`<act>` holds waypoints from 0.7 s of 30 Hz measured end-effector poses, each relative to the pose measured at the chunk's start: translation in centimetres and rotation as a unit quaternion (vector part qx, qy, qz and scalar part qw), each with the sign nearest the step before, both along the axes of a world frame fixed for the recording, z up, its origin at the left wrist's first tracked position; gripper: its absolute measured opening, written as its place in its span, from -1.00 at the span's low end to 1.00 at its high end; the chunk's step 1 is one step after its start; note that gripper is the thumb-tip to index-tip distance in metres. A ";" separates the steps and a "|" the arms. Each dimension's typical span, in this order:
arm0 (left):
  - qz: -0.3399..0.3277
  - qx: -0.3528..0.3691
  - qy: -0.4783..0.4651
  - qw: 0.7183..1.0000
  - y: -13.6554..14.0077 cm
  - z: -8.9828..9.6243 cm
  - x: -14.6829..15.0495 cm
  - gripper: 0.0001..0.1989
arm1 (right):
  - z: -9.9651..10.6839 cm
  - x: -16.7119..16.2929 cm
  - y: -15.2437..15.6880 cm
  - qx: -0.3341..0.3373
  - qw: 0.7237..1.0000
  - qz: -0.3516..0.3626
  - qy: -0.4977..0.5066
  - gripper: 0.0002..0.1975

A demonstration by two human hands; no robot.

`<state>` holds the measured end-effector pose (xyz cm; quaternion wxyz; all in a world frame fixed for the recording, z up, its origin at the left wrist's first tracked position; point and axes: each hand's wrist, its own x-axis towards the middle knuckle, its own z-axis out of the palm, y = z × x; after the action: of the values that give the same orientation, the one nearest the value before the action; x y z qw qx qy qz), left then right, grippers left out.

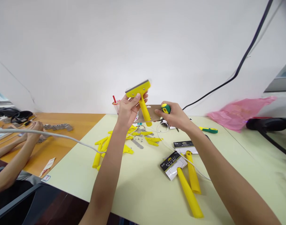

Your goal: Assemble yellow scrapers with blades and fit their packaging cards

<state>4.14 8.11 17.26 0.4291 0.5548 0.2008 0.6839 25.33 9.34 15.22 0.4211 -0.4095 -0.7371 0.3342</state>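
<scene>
"Left hand (130,109): what has it got?"

"It grips a yellow scraper (145,107) by the neck, head uppermost, probably so the two screws face the wearer."

"And the right hand (173,113)?"

"It clasps a green-and-yellow screwdriver (165,108). Its thumb overlaps a flat brown card (152,112) behind the scraper's handle; whether it pinches that, one cannot tell."

"Below them?"

"Smooth yellow plastic pieces (106,145) and a thin grey metal strip (137,143) lie loose on the pale green table (138,181), likely for easy reach."

"Nearer the wearer?"

"Two sleeved scrapers (190,195), handles long and rounded, heads under black-and-white cards (173,165), seemingly kept apart from the loose pile."

"Farther out?"

"A crumpled pink plastic bag (241,113) on the right."
</scene>
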 end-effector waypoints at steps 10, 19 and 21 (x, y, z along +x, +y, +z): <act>0.064 0.055 0.403 0.911 -2.5 1.3 -4.3 -0.91 | -1.7 -0.7 0.5 -0.078 0.986 0.120 0.091 -0.78; 0.052 0.045 0.390 0.918 -4.3 2.4 -5.6 -0.87 | -0.9 -0.8 -1.1 -0.064 0.980 0.141 0.128 -0.59; 0.046 0.023 0.393 0.918 -4.1 2.4 -5.6 -0.82 | -0.7 -1.0 -1.4 -0.070 0.975 0.149 0.149 -0.53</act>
<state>-1.47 3.98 19.65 0.2709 0.7792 0.3626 0.4336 24.36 7.90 14.56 0.4422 -0.2693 -0.6937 0.5007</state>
